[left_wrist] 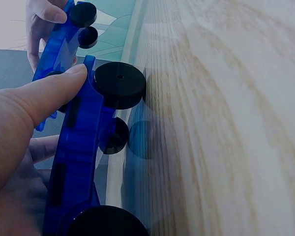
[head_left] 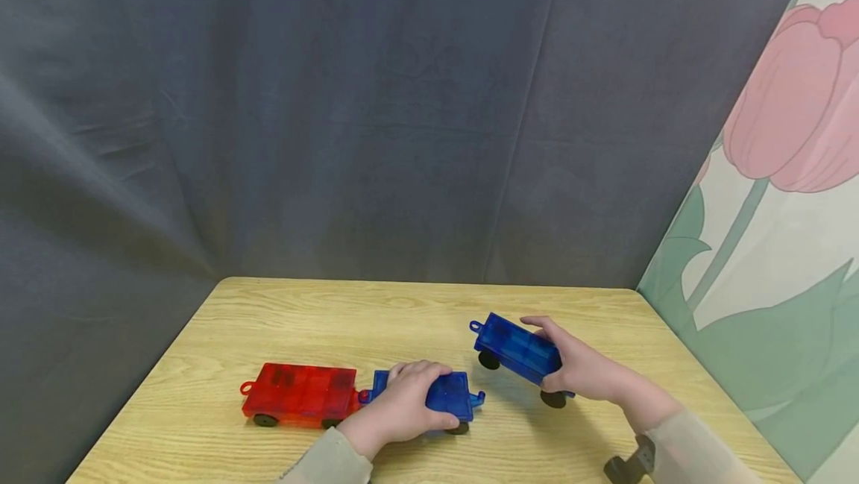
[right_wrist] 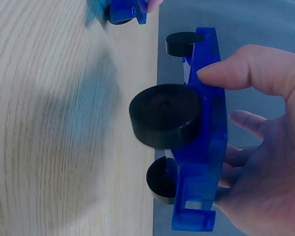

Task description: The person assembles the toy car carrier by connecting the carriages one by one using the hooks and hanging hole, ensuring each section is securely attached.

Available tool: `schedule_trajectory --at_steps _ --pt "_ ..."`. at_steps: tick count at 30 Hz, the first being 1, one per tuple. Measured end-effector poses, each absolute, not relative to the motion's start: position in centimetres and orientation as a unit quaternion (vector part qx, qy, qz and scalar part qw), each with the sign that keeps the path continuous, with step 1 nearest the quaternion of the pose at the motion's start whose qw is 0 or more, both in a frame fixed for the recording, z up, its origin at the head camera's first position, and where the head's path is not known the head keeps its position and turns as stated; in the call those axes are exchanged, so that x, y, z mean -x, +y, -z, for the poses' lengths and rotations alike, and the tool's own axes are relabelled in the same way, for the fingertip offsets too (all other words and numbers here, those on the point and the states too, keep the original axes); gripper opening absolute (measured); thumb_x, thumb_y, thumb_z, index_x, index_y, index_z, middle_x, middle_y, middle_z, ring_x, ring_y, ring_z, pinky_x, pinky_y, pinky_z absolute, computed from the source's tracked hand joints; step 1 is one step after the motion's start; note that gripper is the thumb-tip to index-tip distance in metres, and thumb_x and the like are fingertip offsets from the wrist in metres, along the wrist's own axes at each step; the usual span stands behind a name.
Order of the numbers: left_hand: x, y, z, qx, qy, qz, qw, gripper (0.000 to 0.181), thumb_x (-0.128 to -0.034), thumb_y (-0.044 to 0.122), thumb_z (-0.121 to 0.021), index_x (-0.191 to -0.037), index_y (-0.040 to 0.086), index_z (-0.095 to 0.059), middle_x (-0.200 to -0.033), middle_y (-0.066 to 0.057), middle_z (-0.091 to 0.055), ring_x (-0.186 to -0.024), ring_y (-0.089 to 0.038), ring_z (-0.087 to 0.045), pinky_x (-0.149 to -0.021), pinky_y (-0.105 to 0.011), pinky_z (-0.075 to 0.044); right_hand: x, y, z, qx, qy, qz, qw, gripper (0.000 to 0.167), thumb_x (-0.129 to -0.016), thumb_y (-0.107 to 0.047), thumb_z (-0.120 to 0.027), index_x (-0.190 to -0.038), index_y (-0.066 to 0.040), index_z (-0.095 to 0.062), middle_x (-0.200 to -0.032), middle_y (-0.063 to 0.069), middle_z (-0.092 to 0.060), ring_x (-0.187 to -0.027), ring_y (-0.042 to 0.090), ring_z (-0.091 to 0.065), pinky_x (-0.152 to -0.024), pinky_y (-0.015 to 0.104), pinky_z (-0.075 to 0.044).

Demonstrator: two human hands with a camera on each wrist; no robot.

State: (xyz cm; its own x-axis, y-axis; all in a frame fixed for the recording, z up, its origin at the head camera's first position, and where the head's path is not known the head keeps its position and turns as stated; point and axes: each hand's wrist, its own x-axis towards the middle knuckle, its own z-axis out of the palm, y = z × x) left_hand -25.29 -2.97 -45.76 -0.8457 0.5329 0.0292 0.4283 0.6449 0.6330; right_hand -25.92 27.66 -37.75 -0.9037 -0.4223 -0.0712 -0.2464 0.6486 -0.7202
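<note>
A translucent blue toy train car (head_left: 451,393) with black wheels stands on the table, a hook at its right end. My left hand (head_left: 411,403) grips it from above, the thumb (left_wrist: 54,93) along its near side. To its left a translucent red toy train car (head_left: 302,393), joined or touching end to end, stands with a ring at its far left. Raised off the table at the right is a second blue car (head_left: 515,348), tilted, with its ring end up and left. My right hand (head_left: 582,366) grips its right part between thumb and fingers; its wheels (right_wrist: 164,115) hang free.
All this is on a light wood-grain table (head_left: 322,320). A dark grey curtain (head_left: 376,118) hangs behind and to the left. At the right stands a panel with a pink tulip print (head_left: 785,96).
</note>
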Motion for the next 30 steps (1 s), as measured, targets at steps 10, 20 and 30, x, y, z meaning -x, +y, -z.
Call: schedule_trajectory --at_steps 10,20,30 --pt "25.3 -3.0 45.8 -0.267 0.901 -0.332 0.079 0.071 -0.0822 0.051 -0.077 -0.141 0.019 -0.053 -0.14 0.004 -0.051 -0.132 -0.026 -0.042 -0.11 -0.056 -0.018 25.8 28.3 38.0 0.199 0.903 0.362 0.12 0.093 -0.074 0.004 -0.075 -0.151 -0.015 -0.027 -0.144 0.027 -0.038 -0.12 0.046 -0.044 -0.091 0.064 -0.044" --pt "25.3 -3.0 45.8 -0.268 0.902 -0.33 0.079 0.071 -0.0824 0.052 -0.076 -0.141 0.019 -0.053 -0.14 0.003 -0.051 -0.132 -0.026 -0.042 -0.111 -0.057 -0.018 25.2 28.9 38.1 0.187 0.913 0.339 0.132 0.088 -0.072 0.002 -0.076 -0.148 -0.009 -0.034 -0.142 0.022 -0.038 -0.118 0.046 -0.042 -0.089 0.064 -0.044" --pt "25.3 -3.0 45.8 -0.267 0.901 -0.332 0.078 0.071 -0.082 0.051 -0.077 -0.14 0.019 -0.054 -0.14 0.003 -0.051 -0.132 -0.026 -0.042 -0.11 -0.057 -0.018 25.2 29.4 38.5 0.192 0.906 0.344 0.156 0.089 -0.071 0.006 -0.077 -0.147 -0.011 -0.036 -0.142 0.023 -0.037 -0.12 0.049 -0.04 -0.09 0.069 -0.042"
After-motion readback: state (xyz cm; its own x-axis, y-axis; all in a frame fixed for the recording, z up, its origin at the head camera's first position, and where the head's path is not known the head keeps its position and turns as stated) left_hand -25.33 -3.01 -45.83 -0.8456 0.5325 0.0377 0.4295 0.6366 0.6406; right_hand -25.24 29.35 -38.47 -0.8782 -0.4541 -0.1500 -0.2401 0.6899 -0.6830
